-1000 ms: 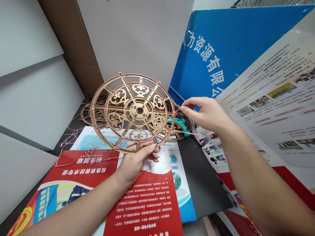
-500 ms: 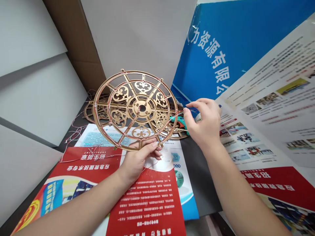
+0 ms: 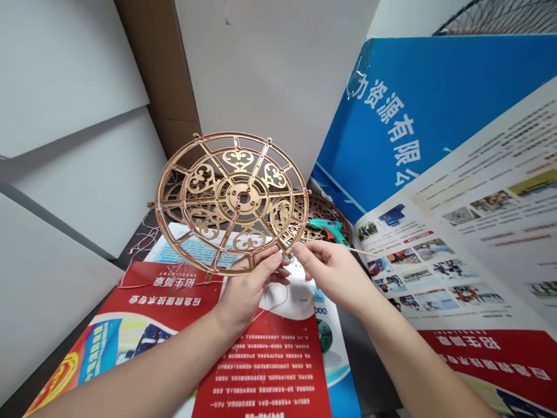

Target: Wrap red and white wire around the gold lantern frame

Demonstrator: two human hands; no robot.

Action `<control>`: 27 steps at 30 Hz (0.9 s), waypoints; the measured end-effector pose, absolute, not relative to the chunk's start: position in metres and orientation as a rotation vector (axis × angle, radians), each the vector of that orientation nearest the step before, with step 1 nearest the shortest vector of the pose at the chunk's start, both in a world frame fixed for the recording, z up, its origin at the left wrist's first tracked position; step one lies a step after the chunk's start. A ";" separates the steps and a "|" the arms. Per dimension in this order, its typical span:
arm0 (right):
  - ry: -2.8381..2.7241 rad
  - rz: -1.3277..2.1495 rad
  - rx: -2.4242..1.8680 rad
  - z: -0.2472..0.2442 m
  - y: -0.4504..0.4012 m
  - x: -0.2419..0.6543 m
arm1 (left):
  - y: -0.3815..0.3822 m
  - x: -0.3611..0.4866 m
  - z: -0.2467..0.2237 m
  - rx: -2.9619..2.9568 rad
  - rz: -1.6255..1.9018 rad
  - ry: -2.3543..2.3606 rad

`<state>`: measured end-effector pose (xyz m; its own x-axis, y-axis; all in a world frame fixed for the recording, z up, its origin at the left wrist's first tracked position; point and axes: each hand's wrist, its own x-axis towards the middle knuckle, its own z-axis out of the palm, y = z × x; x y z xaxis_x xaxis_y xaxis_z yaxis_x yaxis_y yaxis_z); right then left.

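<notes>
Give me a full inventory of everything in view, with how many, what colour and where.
openwork wheel: 1, gold, held up above the posters
lying openwork wheel: at least 1, gold, behind the held wheel
red thread: loose strands, red, on the wheel and left of the posters
glue gun: 1, teal and orange, beside the held wheel
thin stick: 1, pale, right of the glue gun
posters: several, red, blue and white, lying flat and leaning right
blue board: 1, blue with white characters, back right
cardboard strip: 1, brown, back left
white panels: several, white, left and back
wire mesh: 1, dark, top right
left hand: 1, gripping the wheel's lower rim
right hand: 1, fingertips at the wheel's lower right rim
</notes>
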<state>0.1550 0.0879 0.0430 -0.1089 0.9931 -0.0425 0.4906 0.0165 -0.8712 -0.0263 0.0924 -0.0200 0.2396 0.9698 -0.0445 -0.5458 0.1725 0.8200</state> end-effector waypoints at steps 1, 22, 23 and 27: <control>-1.589 1.099 -1.495 0.037 0.090 0.152 | 0.092 -0.027 -0.020 0.787 1.199 0.670; -0.811 1.270 -1.077 0.006 0.122 0.150 | 0.091 -0.027 -0.026 0.900 1.150 0.779; -0.815 1.261 -1.081 0.006 0.123 0.152 | 0.091 -0.027 -0.026 0.900 1.153 0.786; -0.819 1.190 -1.092 0.006 0.125 0.155 | 0.090 -0.026 -0.025 0.884 1.165 0.794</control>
